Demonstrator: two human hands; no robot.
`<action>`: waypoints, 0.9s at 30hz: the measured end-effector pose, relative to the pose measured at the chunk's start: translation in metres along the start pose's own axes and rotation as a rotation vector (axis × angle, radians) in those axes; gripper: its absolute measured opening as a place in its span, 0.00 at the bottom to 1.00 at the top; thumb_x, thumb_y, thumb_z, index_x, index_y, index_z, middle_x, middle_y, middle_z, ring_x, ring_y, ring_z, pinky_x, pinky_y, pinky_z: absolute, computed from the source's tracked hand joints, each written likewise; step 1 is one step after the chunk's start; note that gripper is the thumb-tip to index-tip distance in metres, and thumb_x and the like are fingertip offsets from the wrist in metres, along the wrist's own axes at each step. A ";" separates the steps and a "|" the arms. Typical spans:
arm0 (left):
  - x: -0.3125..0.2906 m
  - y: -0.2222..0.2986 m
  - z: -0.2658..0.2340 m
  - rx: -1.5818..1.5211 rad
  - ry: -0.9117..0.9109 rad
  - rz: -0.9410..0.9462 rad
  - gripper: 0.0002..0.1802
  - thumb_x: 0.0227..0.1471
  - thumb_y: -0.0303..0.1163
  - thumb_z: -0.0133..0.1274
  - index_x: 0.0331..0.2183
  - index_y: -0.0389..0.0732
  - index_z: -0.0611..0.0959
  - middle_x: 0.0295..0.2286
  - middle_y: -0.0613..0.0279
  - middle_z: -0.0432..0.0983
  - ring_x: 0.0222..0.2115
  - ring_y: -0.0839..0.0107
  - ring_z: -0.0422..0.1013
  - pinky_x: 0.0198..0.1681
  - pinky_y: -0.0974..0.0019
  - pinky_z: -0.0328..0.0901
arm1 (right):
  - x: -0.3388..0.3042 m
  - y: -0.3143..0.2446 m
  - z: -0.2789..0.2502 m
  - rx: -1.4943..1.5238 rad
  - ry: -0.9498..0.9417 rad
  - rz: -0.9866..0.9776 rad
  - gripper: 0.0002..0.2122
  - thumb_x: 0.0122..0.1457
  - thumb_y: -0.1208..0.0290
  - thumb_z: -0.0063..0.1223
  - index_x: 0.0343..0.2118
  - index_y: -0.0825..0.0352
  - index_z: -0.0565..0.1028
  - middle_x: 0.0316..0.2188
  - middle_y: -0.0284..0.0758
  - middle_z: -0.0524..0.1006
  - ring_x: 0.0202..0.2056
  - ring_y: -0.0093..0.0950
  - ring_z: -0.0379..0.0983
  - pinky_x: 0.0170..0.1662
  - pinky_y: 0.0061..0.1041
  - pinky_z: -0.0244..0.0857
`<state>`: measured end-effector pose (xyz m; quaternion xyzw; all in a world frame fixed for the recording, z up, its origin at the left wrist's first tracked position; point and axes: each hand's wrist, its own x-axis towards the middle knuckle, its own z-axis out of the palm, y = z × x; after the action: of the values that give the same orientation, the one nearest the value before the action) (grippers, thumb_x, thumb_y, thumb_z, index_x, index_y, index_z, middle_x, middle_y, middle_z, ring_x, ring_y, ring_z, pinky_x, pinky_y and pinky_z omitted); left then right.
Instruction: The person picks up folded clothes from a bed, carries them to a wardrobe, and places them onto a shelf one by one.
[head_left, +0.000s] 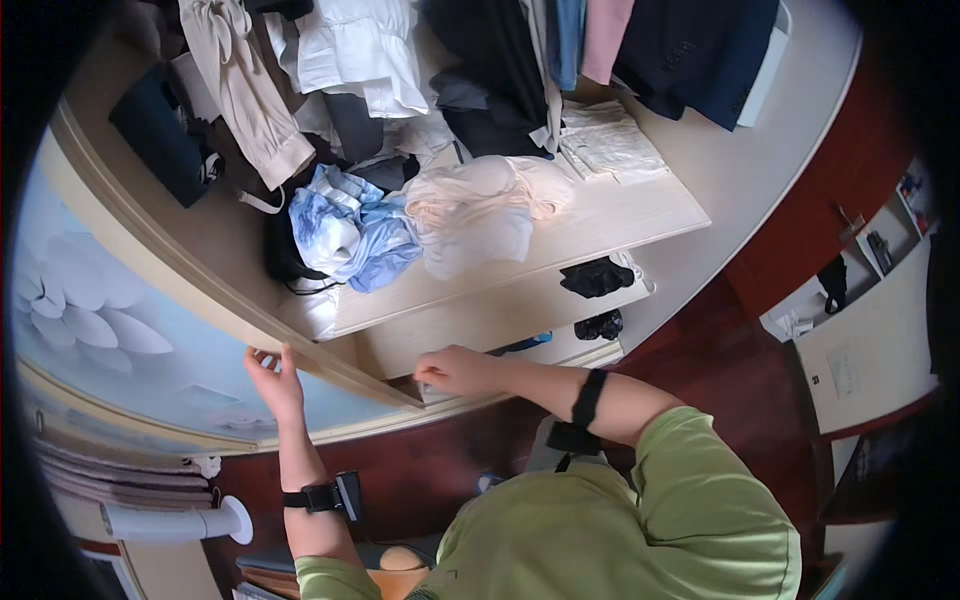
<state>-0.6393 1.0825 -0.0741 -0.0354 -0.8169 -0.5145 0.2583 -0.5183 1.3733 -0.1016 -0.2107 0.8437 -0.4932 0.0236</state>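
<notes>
The sliding wardrobe door (200, 310) w/ flower print is gripped at its edge by the left hand (275, 380), fingers clamped on it, while the right hand (455, 370), loosely curled, rests at the drawer front (480, 320); door best slid evenly, fingers kept clear of the frame.

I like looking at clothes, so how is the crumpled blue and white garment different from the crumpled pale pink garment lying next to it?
The crumpled blue and white garment is mottled in two colours, while the crumpled pale pink garment is plain. The blue one lies nearer the sliding wardrobe door's wooden edge; the pink one lies further right and spreads wider. Both lie bunched up, unfolded, on the same light wooden shelf.
</notes>
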 end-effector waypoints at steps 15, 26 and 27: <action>-0.313 0.012 0.046 0.233 -0.283 -0.806 0.25 0.45 0.43 0.55 0.43 0.36 0.74 0.36 0.50 0.75 0.39 0.60 0.72 0.42 0.63 0.66 | -0.098 0.106 -0.049 -0.089 -0.666 0.149 0.10 0.56 0.68 0.47 0.37 0.66 0.74 0.32 0.41 0.77 0.35 0.32 0.74 0.39 0.27 0.66; -0.640 0.120 0.075 0.125 0.349 -1.266 0.22 0.47 0.38 0.54 0.42 0.36 0.74 0.33 0.55 0.76 0.35 0.67 0.73 0.40 0.67 0.66 | -0.214 0.132 0.025 -0.157 -1.326 0.010 0.10 0.57 0.70 0.46 0.38 0.68 0.72 0.33 0.37 0.76 0.35 0.27 0.73 0.39 0.25 0.66; -0.667 0.130 0.079 0.107 0.438 -1.313 0.22 0.47 0.38 0.54 0.42 0.36 0.74 0.32 0.55 0.76 0.35 0.67 0.73 0.40 0.66 0.66 | -0.224 0.127 0.036 -0.188 -1.381 0.006 0.10 0.58 0.70 0.46 0.39 0.69 0.72 0.33 0.37 0.76 0.36 0.26 0.72 0.40 0.24 0.66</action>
<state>-0.0515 1.3502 -0.2999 0.5837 -0.6224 -0.5187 0.0537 -0.3475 1.4831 -0.2647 -0.4749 0.6752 -0.1713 0.5378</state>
